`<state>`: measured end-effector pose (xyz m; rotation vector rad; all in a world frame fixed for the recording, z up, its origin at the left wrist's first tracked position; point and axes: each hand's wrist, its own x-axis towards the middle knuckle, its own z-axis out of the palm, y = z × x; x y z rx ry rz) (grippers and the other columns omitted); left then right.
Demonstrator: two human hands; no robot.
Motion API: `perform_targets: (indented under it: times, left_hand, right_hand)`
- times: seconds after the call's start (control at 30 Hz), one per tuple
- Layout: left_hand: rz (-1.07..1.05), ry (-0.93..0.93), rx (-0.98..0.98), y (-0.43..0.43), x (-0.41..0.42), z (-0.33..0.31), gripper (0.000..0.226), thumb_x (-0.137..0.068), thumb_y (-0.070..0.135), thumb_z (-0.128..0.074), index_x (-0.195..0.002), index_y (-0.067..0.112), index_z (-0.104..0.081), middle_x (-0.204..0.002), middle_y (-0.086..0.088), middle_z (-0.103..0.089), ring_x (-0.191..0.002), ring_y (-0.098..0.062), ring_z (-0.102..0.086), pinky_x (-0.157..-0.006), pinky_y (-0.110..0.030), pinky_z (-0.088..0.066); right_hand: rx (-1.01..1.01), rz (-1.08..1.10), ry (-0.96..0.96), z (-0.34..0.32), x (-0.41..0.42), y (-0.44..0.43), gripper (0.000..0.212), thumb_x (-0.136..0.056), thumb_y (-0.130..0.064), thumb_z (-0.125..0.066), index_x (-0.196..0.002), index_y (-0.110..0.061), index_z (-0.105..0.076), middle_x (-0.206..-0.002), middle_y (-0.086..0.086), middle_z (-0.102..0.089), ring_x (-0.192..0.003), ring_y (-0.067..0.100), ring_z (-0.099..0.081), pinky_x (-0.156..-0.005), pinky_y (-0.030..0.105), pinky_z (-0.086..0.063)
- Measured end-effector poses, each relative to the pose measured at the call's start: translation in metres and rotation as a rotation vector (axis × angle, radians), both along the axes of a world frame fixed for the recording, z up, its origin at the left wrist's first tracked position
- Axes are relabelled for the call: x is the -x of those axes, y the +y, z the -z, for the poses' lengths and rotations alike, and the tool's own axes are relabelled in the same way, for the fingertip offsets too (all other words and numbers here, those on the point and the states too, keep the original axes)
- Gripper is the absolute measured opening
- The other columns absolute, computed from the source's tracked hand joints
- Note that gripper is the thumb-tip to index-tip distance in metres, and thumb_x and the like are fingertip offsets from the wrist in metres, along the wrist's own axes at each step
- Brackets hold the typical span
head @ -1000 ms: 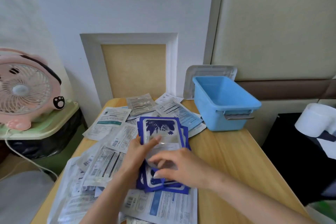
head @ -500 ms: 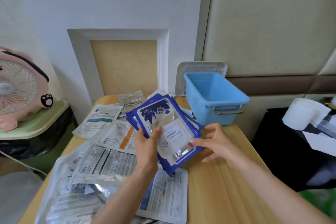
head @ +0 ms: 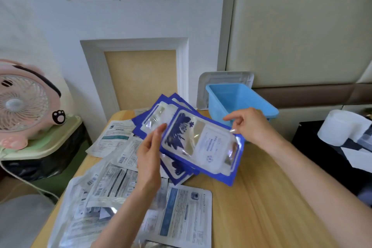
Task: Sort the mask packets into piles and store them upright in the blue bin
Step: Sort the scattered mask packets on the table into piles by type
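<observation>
I hold a fanned stack of blue mask packets (head: 199, 145) above the wooden table (head: 261, 203), tilted with their long side slanting down to the right. My left hand (head: 150, 155) grips the stack's left edge. My right hand (head: 247, 127) pinches the top packet's upper right edge. The empty blue bin (head: 239, 98) stands just behind my right hand, near the wall. White and silver mask packets (head: 112, 183) lie spread flat over the left and front of the table.
The bin's grey lid (head: 225, 78) leans on the wall behind it. A pink fan (head: 24, 104) sits on a stand left of the table. A white paper roll (head: 340, 127) lies on the dark surface at the right.
The blue packets were lifted off the table and have swung round toward the bin. My right hand has moved from the stack's lower side to its upper right edge.
</observation>
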<state>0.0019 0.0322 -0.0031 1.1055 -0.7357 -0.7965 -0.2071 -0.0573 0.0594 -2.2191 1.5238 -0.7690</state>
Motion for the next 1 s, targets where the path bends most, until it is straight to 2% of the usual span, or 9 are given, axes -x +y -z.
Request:
perform_targets:
  times: [0.13, 0.23, 0.3, 0.43, 0.6, 0.7, 0.8, 0.87, 1.0]
  left_hand:
    - [0.057, -0.257, 0.04, 0.003, -0.024, -0.016, 0.039, -0.078, 0.056, -0.057, -0.1, 0.028, -0.072, -0.101, 0.015, -0.072, -0.1, -0.007, -0.065, -0.09, -0.031, -0.047]
    - [0.216, -0.456, -0.086, -0.003, -0.014, -0.021, 0.022, -0.079, 0.037, -0.066, -0.096, 0.025, -0.073, -0.099, 0.01, -0.073, -0.092, -0.001, -0.065, -0.083, -0.019, -0.046]
    - [0.373, -0.474, -0.161, -0.006, 0.005, -0.017, 0.011, -0.08, 0.024, -0.069, -0.09, 0.022, -0.072, -0.096, 0.001, -0.073, -0.081, -0.004, -0.067, -0.075, -0.017, -0.049]
    - [0.526, -0.292, -0.19, -0.006, 0.022, 0.0, 0.038, -0.067, 0.036, -0.078, -0.099, 0.015, -0.071, -0.099, -0.009, -0.073, -0.093, -0.022, -0.069, -0.088, -0.032, -0.054]
    - [0.474, -0.32, -0.174, -0.008, 0.046, 0.011, 0.013, -0.074, 0.007, -0.076, -0.083, 0.01, -0.068, -0.067, 0.004, -0.07, -0.061, -0.01, -0.065, -0.056, -0.02, -0.05]
    - [0.411, -0.238, -0.226, -0.013, 0.057, 0.018, 0.008, -0.077, 0.003, -0.072, -0.08, 0.004, -0.065, -0.055, -0.003, -0.057, -0.041, -0.013, -0.046, -0.04, -0.024, -0.036]
    - [0.428, -0.026, -0.304, -0.023, 0.065, 0.027, 0.021, -0.075, -0.002, -0.071, -0.094, -0.004, -0.063, -0.08, -0.019, -0.067, -0.067, -0.031, -0.059, -0.063, -0.042, -0.05]
    - [0.476, 0.09, -0.364, -0.029, 0.08, 0.035, 0.039, -0.072, -0.003, -0.073, -0.108, -0.003, -0.057, -0.097, -0.022, -0.066, -0.082, -0.034, -0.061, -0.08, -0.048, -0.049]
    - [0.417, -0.157, -0.333, -0.044, 0.116, 0.05, 0.061, -0.073, 0.005, -0.075, -0.123, 0.013, -0.041, -0.117, -0.007, -0.056, -0.107, -0.025, -0.059, -0.094, -0.036, -0.049]
  right_hand:
    - [0.297, -0.184, 0.183, -0.033, 0.003, -0.005, 0.032, -0.077, 0.012, -0.054, -0.079, -0.013, -0.074, -0.071, -0.006, -0.053, -0.078, 0.019, -0.057, -0.067, 0.024, -0.039]
    - [0.5, -0.526, 0.263, -0.045, -0.025, 0.004, 0.024, -0.074, 0.008, -0.057, -0.069, -0.012, -0.069, -0.076, 0.0, -0.053, -0.078, 0.016, -0.049, -0.068, 0.03, -0.04]
    - [0.517, -0.617, 0.308, -0.041, -0.048, 0.011, 0.024, -0.078, 0.007, -0.058, -0.069, -0.013, -0.068, -0.078, 0.001, -0.054, -0.081, 0.011, -0.044, -0.069, 0.027, -0.04]
    - [0.532, -0.661, 0.288, -0.005, -0.054, 0.003, 0.022, -0.077, 0.01, -0.061, -0.069, -0.01, -0.065, -0.074, 0.001, -0.053, -0.077, 0.012, -0.044, -0.068, 0.023, -0.034]
    - [0.581, -0.603, 0.058, 0.032, -0.036, 0.008, 0.019, -0.078, 0.012, -0.062, -0.071, -0.005, -0.065, -0.073, 0.006, -0.056, -0.075, 0.007, -0.038, -0.07, 0.017, -0.034]
    - [0.567, -0.519, 0.063, 0.039, -0.034, 0.008, 0.022, -0.078, 0.002, -0.067, -0.097, -0.009, -0.069, -0.087, 0.004, -0.058, -0.084, 0.005, -0.041, -0.08, 0.014, -0.036]
    - [0.334, -0.297, 0.066, 0.039, -0.016, 0.002, 0.046, -0.08, -0.02, -0.072, -0.123, -0.028, -0.057, -0.11, -0.009, -0.054, -0.103, 0.004, -0.046, -0.093, 0.023, -0.039]
    - [0.155, -0.154, 0.225, 0.042, 0.001, 0.0, 0.039, -0.084, -0.034, -0.066, -0.122, -0.033, -0.055, -0.116, -0.01, -0.054, -0.111, 0.011, -0.051, -0.089, 0.03, -0.042]
    - [-0.101, 0.035, 0.781, 0.054, 0.022, 0.01, 0.041, -0.087, -0.05, -0.052, -0.125, -0.034, -0.05, -0.13, -0.001, -0.053, -0.12, 0.024, -0.049, -0.088, 0.032, -0.04]
